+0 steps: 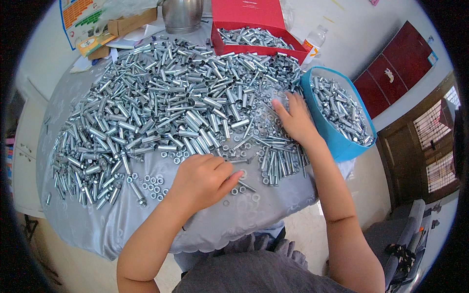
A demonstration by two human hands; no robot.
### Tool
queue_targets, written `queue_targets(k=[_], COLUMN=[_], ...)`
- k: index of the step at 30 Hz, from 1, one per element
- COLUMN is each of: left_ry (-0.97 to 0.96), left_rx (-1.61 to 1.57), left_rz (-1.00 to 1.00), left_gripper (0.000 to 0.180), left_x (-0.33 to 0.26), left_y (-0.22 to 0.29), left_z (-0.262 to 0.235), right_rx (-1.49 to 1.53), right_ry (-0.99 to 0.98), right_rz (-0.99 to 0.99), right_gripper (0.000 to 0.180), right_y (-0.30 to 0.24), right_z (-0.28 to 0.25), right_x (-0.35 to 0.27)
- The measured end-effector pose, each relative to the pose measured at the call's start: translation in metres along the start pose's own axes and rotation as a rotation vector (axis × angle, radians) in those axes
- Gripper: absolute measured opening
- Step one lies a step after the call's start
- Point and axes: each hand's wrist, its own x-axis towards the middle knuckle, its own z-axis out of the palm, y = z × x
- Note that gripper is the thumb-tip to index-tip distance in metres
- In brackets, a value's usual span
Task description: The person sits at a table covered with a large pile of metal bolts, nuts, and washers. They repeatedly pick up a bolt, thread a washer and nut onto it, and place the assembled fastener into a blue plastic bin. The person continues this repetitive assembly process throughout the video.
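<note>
Left hand (202,178) pinches a bolt (244,185) lying crosswise beside washers (242,191); right hand (293,119) rests spread, empty, farther up the table (273,205)

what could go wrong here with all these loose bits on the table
The small silver washers and nuts by the left hand lie close to the edge of the grey cloth-covered table and might roll off. The right hand reaches beside the blue round tub overhanging the edge; a nudge could tip it.
</note>
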Motion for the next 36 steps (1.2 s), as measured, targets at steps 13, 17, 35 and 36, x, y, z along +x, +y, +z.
queue_targets(k=[13, 17, 35, 36], left_ry=[-0.046, -0.062, -0.091, -0.089], left_rx=[-0.01, -0.021, 0.006, 0.004], left_rz=[0.02, 0.011, 0.007, 0.008], left_gripper=[0.03, 0.03, 0.03, 0.03], left_x=[-0.002, -0.003, -0.005, -0.005], left_y=[0.003, 0.002, 0.003, 0.003], left_z=[0.005, 0.004, 0.003, 0.003], right_rx=[0.073, 0.269, 0.39, 0.353], right_ry=[0.016, -0.003, -0.183, -0.158], right_rz=[0.018, -0.086, 0.053, 0.05], right_gripper=[0.067, 0.059, 0.075, 0.077], right_y=[-0.004, -0.011, 0.006, 0.006], right_z=[0.0, -0.004, -0.001, -0.001], right_x=[-0.003, -0.001, 0.01, 0.012])
